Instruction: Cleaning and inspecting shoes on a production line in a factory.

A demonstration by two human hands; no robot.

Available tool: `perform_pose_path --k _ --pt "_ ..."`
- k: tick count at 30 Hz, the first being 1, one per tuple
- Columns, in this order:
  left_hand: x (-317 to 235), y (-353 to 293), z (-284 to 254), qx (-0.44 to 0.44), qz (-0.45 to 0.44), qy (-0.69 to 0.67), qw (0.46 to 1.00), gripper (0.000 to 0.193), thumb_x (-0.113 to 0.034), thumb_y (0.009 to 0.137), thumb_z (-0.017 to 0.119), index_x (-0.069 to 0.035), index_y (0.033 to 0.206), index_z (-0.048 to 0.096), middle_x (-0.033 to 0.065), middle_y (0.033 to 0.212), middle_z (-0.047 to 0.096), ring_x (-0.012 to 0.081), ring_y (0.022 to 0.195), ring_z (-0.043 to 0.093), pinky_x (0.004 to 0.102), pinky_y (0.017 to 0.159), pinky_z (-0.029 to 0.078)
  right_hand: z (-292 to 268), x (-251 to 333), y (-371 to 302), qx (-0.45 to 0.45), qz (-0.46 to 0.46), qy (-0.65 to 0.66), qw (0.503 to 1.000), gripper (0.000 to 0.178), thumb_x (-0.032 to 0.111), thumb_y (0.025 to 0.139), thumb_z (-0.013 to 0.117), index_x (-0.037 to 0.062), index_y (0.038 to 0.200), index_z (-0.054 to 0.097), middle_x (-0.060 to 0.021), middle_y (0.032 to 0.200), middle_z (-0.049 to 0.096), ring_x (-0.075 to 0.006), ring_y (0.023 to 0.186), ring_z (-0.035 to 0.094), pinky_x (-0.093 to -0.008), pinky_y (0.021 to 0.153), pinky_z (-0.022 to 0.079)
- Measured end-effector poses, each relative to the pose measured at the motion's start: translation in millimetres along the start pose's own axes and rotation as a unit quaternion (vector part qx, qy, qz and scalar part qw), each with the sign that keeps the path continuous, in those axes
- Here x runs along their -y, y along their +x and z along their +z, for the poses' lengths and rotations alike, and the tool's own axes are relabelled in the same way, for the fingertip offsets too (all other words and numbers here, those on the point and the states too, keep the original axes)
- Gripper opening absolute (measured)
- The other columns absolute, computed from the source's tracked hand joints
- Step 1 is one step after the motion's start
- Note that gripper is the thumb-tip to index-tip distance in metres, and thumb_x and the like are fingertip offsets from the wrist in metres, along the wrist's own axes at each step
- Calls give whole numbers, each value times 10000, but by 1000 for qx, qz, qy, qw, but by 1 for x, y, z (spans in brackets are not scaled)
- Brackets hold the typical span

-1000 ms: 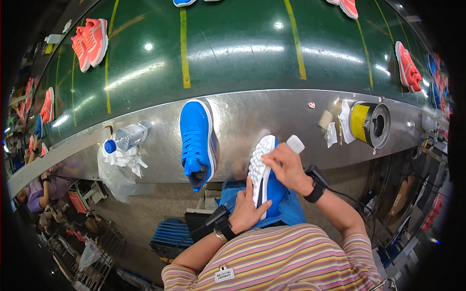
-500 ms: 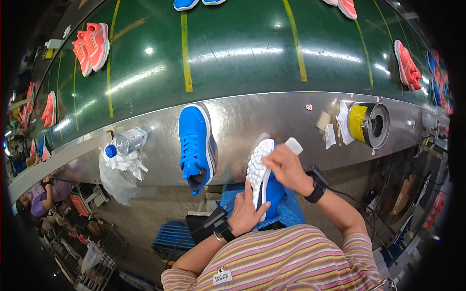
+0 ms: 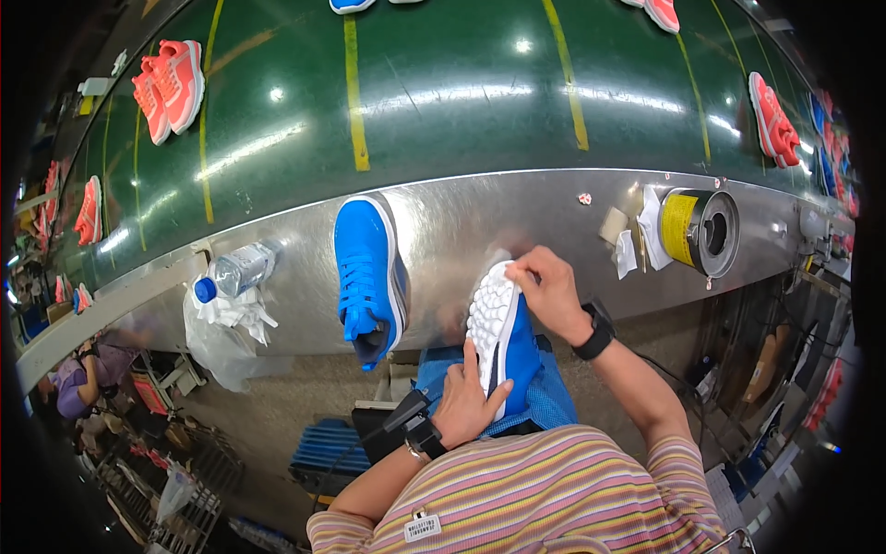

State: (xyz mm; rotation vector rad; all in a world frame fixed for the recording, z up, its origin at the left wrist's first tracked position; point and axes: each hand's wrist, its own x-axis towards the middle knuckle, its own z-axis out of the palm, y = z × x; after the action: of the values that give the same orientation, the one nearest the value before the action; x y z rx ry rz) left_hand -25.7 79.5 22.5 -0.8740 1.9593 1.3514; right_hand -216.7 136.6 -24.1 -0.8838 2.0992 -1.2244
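A blue sneaker (image 3: 521, 355) rests sole-side toward me over my lap, its toe by the bench edge and its knobbly white sole (image 3: 489, 314) showing. My left hand (image 3: 464, 403) grips it near the heel, forefinger along the sole and thumb across the side. At the toe, my right hand (image 3: 551, 291) has its fingertips pinched together on the sole's edge; whatever they hold is too small or hidden to make out. To the left, another blue sneaker (image 3: 362, 268) stands upright on the metal bench, laces up and toe pointing away.
Beyond the metal bench (image 3: 452, 222) runs a green conveyor (image 3: 443, 120) carrying coral sneakers (image 3: 175, 88). A yellow-labelled tin (image 3: 699, 229) and paper scraps (image 3: 626, 254) lie right. At left are a plastic bottle (image 3: 242, 270) and a plastic bag (image 3: 217, 342). A person (image 3: 83, 379) is at far left.
My right hand has shifted left and up to the sole's toe edge. A white piece seen beside that hand earlier no longer shows. My left hand keeps its hold.
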Motion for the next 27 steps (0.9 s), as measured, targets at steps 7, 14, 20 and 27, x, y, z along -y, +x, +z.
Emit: perform_pose_path --k 7,14,20,27 --pt "-1 -1 1 -6 18 -2 1000 884 -422 859 535 119 1355 41 400 1035 414 447 928 463 465 857 379 -1 14 -16 18 -18 5 1000 73 90 798 622 18 807 625 -109 752 596 -244 677 565 -328 595 439" --pt "1 0 2 -1 23 -13 1000 884 -423 860 531 120 1353 39 408 1050 402 455 938 458 470 861 384 -2 19 -18 46 7 19 999 83 83 788 611 2 803 622 -134 764 595 -295 728 564 -350 631 444" --pt "3 1 3 -7 27 -11 1000 885 -422 859 532 119 1354 37 409 1036 404 454 924 461 471 855 385 0 12 -12 9 -26 -43 999 50 50 780 635 25 824 639 -95 727 598 -220 654 569 -313 570 448" --pt "-1 1 0 7 10 -11 1000 891 -422 857 535 128 1350 37 400 1019 411 446 910 465 468 852 382 1 14 -15 13 -70 -87 994 71 32 760 646 14 826 628 -94 730 588 -251 697 565 -320 615 454"
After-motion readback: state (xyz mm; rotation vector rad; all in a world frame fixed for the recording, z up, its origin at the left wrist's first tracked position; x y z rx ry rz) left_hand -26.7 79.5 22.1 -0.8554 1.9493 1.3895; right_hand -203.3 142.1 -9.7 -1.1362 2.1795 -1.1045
